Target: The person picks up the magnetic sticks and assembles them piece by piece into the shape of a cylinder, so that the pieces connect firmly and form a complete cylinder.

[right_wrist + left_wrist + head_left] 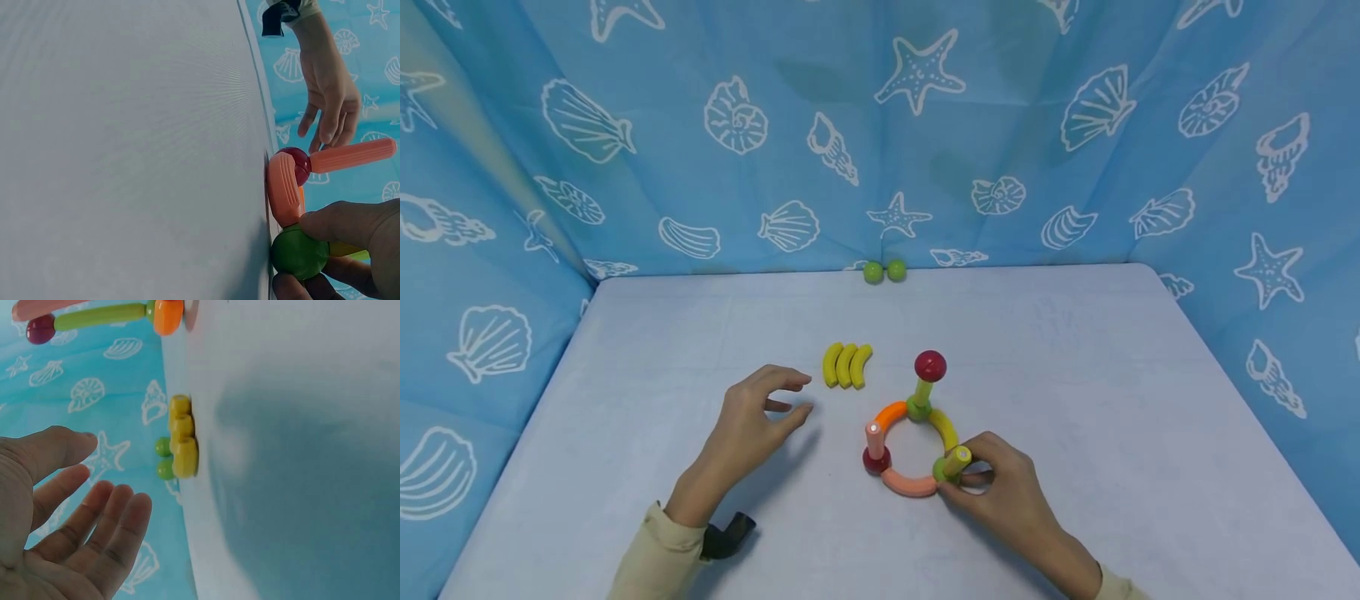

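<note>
A ring of magnetic-looking building sticks and balls lies on the table. Its curved sticks are orange (pixel 891 414), yellow (pixel 946 429) and salmon pink (pixel 910 485). At the back, a light green rod (pixel 922 392) stands topped by a red ball (pixel 930 366). On the left, a pink rod (pixel 874 440) rises from a dark red ball (pixel 876 461). My right hand (pixel 1003 487) pinches the near-right green ball (pixel 300 252), from which a yellow rod (pixel 957 461) sticks up. My left hand (pixel 752 425) hovers left of the ring, fingers loosely bent, holding nothing.
Several curved yellow sticks (pixel 844 365) lie side by side beyond my left hand. Two green balls (pixel 884 272) sit at the table's back edge, against a blue shell-print curtain (pixel 850 83). A black strap (pixel 727 536) hangs at my left wrist.
</note>
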A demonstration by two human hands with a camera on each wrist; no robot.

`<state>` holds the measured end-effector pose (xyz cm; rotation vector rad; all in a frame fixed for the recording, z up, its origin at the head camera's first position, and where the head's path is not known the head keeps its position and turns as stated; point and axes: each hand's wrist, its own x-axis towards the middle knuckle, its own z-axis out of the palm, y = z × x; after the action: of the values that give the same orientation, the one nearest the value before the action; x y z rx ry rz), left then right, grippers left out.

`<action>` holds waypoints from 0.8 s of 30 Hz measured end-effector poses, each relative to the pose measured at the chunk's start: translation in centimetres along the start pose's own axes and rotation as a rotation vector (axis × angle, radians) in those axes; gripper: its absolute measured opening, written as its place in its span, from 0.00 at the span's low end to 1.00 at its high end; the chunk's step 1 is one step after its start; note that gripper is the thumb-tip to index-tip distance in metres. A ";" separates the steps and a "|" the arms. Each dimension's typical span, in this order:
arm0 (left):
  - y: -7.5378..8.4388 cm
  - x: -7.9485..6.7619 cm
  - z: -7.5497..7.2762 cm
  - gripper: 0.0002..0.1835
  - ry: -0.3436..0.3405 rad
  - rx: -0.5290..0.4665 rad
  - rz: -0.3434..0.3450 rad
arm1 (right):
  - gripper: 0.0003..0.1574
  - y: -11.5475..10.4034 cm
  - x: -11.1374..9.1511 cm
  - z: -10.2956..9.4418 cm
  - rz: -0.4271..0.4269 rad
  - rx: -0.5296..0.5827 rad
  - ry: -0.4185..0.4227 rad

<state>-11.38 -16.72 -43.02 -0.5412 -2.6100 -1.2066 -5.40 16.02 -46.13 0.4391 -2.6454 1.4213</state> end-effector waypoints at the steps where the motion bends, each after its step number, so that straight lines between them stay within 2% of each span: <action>1: -0.1 0.1 -0.1 0.18 -0.001 0.005 -0.004 | 0.24 -0.1 0.0 0.0 0.011 0.000 -0.002; 6: -0.7 0.8 -0.3 0.19 -0.005 0.011 -0.025 | 0.24 -0.2 -0.1 0.0 0.045 0.003 -0.011; 15: -2.4 3.3 0.1 0.20 -0.021 0.005 -0.058 | 0.27 0.0 -0.3 -0.1 0.012 -0.004 0.024; 24: -3.3 5.3 0.5 0.18 -0.037 0.026 -0.068 | 0.27 -0.1 -0.2 0.2 0.043 0.025 0.013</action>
<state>-17.58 -17.07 -43.75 -0.4774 -2.6913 -1.1923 -5.19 15.84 -46.18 0.3759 -2.6451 1.4650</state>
